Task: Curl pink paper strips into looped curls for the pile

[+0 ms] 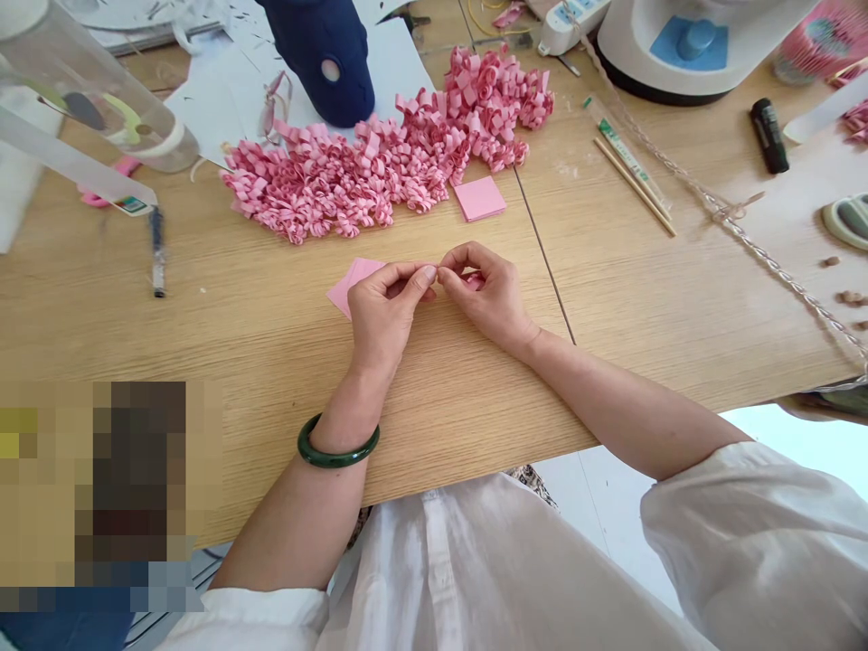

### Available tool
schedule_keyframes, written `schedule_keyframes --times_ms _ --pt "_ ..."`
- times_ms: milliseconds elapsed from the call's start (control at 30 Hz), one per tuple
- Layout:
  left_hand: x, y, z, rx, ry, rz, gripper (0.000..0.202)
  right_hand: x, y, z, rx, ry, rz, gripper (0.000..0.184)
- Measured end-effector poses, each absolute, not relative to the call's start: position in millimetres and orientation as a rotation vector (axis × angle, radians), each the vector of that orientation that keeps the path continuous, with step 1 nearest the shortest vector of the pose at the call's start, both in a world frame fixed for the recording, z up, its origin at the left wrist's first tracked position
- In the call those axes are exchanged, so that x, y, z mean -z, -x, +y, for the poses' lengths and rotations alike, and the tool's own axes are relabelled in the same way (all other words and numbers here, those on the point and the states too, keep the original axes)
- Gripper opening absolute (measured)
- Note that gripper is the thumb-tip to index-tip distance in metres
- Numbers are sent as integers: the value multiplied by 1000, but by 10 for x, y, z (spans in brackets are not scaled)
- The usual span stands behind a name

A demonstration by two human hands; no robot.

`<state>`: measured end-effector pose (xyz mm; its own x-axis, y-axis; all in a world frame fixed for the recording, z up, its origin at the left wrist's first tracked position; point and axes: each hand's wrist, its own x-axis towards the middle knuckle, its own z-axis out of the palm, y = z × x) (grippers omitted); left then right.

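In the middle of the table my left hand (383,312) and my right hand (494,294) meet, thumb and fingertips pinched together. A bit of pink paper (475,280) shows inside the curled fingers of my right hand. What the fingertips of my left hand pinch is too small to make out. A pink paper sheet (356,282) lies partly under my left hand. Beyond my hands sits a small stack of pink paper squares (481,198). A long heap of curled pink paper flowers (380,163) spreads behind it.
A dark blue bottle (325,63) stands behind the heap, and a clear cup (128,117) is at left beside a pen (157,253). To the right lie chopsticks (634,185), a braided cord (766,249), a black marker (769,136) and a white appliance (692,45).
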<state>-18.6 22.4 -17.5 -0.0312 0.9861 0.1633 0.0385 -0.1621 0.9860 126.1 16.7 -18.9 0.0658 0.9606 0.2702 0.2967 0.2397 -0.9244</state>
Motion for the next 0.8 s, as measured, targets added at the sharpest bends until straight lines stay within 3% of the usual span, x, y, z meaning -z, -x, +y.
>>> schedule_keyframes --times_ms 800 --pt "67 185 170 -1343 -1567 1332 9 171 -1262 148 -787 1321 -1502 7"
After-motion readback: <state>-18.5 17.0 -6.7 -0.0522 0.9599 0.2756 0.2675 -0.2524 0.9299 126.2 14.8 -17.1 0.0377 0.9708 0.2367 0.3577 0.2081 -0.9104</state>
